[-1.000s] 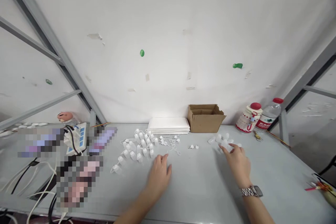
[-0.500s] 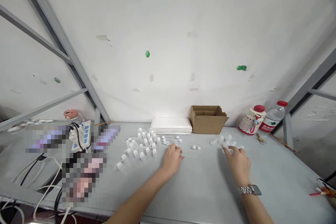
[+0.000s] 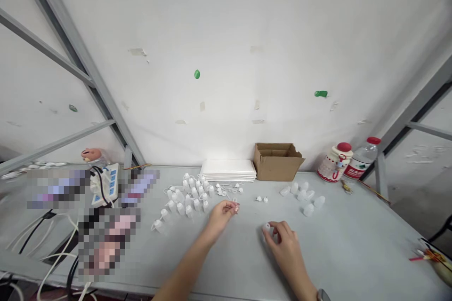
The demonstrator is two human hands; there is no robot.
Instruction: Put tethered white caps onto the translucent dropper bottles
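Observation:
My left hand point(image 3: 226, 211) pinches a small white cap at its fingertips, over the middle of the grey table. To its right and nearer me, my right hand point(image 3: 278, 237) has thumb and fingers round a small translucent bottle point(image 3: 267, 227). Left of my left hand stand several small bottles with white caps point(image 3: 189, 195). Loose white caps with straps point(image 3: 226, 190) lie behind my left hand, and a couple more caps point(image 3: 262, 199) lie between the hands, farther back. Several uncapped translucent bottles point(image 3: 307, 194) are behind and right of my right hand.
White flat sheets point(image 3: 229, 170) are stacked against the wall beside an open cardboard box point(image 3: 278, 165). A red-lidded flask point(image 3: 334, 162) and a water bottle point(image 3: 363, 157) stand back right. At left are a power strip point(image 3: 107, 185), cables and blurred items.
My right hand has moved left and nearer from the uncapped bottles, now with one bottle in it. My left hand has shifted slightly left and nearer. The view has moved a little.

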